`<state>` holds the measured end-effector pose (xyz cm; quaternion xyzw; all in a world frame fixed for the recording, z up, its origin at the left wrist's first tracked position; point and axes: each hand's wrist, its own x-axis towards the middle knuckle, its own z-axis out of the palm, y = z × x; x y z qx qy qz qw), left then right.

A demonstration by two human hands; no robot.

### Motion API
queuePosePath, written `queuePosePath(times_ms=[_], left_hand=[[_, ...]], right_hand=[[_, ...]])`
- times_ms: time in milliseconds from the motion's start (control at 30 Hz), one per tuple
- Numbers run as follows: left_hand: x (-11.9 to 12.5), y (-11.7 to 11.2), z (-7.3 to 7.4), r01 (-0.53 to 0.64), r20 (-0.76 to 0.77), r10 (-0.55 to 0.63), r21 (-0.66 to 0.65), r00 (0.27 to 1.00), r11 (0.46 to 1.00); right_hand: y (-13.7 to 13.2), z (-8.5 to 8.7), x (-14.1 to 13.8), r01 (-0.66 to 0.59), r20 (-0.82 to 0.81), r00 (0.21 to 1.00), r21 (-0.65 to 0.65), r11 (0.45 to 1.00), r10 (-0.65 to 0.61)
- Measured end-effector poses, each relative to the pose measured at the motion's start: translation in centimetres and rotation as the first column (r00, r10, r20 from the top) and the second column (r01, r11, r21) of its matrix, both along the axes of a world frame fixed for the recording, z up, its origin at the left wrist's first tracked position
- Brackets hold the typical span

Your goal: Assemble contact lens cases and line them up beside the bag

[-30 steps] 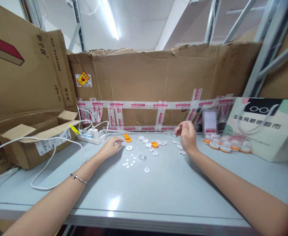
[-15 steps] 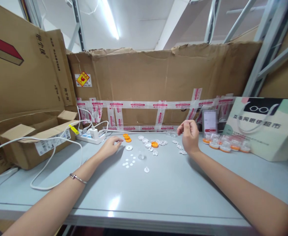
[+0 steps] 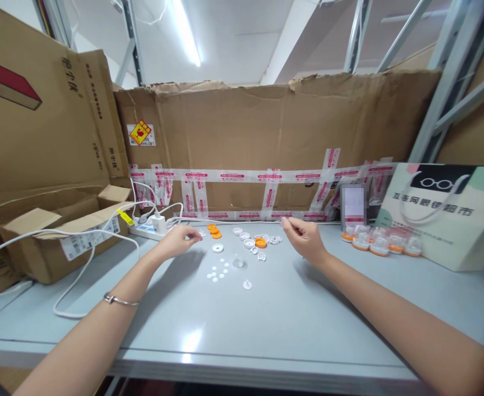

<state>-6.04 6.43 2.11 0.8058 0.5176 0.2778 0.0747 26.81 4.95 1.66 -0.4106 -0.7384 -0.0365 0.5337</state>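
Observation:
Small parts lie scattered mid-table: orange rings (image 3: 214,231), an orange cap (image 3: 260,242), a white ring (image 3: 217,248), several tiny white discs (image 3: 217,273), a clear cap (image 3: 237,263) and a white cone-shaped piece (image 3: 246,285). My left hand (image 3: 178,240) hovers just left of the orange rings. Its fingers are pinched together, and whether they hold anything is too small to make out. To the right of the white bits (image 3: 271,240), my right hand (image 3: 304,237) is raised slightly above the table, fingers curled into a pinch whose contents are hidden.
A row of orange-based clear containers (image 3: 374,245) stands at the right before a printed paper bag (image 3: 444,214). A white power strip (image 3: 153,229) and looping cable (image 3: 81,264) lie left, beside an open cardboard box (image 3: 52,231). A taped cardboard wall (image 3: 267,137) closes the back.
My right hand moved left and lower, away from the containers toward the parts. My left hand lifted off the table and drew slightly left.

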Motion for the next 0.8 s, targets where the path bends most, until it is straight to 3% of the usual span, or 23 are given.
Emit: queuePosePath(times_ms=[300, 600, 800], left_hand=[[-0.1, 0.0, -0.5, -0.090, -0.041, 0.091, 0.030, 0.995, 0.995], [1.6, -0.5, -2.2, 0.152, -0.061, -0.152, -0.018, 0.986, 0.988], [1.7, -0.7, -2.3, 0.218, -0.035, -0.220, -0.048, 0.975, 0.975]], right_hand=[[0.1, -0.2, 0.0, -0.006, 0.156, 0.988, -0.060, 0.998, 0.016], [0.4, -0.6, 0.0, -0.008, 0.177, 0.984, -0.122, 0.992, 0.030], [0.2, -0.4, -0.2, -0.015, 0.197, 0.979, -0.144, 0.989, 0.043]])
